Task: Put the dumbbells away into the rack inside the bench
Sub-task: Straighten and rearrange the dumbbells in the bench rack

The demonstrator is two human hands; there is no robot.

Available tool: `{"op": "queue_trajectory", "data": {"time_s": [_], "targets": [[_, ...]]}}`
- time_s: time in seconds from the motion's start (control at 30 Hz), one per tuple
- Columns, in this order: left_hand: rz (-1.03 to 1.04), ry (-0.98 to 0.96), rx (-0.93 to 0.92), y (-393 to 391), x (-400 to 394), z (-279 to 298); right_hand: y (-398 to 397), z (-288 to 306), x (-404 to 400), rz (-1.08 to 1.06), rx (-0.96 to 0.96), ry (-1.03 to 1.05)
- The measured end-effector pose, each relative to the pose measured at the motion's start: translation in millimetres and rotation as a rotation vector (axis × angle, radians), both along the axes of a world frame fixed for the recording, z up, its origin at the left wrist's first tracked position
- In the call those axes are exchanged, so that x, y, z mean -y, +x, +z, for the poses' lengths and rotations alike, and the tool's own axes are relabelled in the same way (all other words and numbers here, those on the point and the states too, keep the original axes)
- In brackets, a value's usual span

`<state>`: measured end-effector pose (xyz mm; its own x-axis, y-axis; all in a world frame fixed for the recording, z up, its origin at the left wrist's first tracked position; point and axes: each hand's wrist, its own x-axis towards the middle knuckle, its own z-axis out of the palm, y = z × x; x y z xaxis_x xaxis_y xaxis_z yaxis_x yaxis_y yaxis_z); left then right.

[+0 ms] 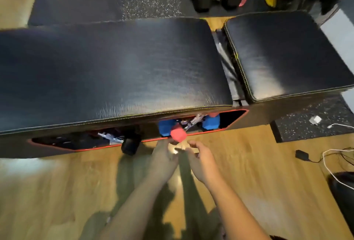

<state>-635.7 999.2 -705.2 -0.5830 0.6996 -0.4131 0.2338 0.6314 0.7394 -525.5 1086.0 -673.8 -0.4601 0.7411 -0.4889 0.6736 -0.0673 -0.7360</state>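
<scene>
Just ahead of my open, empty hands, left hand point(164, 155) nearer than right hand point(201, 157), the red dumbbell point(178, 134) pokes end-on from the rack point(226, 127).

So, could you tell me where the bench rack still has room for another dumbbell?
Free: the right end of the opening, beyond the blue dumbbell, and the far left end. Crowded: the middle, around the red dumbbell and black dumbbell.
</scene>
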Motion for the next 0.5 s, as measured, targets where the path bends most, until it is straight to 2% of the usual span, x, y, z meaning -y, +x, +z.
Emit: {"op": "queue_trajectory", "data": {"time_s": [0.1,0.23,0.37,0.5], "targets": [[-0.073,0.004,-0.112,-8,-24,-65,-15,-62,-8,-0.036,-0.046,0.066],[0.005,0.017,-0.205,-14,-47,-128,-21,-123,-25,-0.147,-0.05,0.112],[0.07,-0.019,-0.126,-8,-59,-156,-26,-163,-40,-0.239,-0.054,0.129],[0.161,0.064,-0.026,-3,-66,-167,-35,-177,-51,-0.317,-0.102,0.08]]}}
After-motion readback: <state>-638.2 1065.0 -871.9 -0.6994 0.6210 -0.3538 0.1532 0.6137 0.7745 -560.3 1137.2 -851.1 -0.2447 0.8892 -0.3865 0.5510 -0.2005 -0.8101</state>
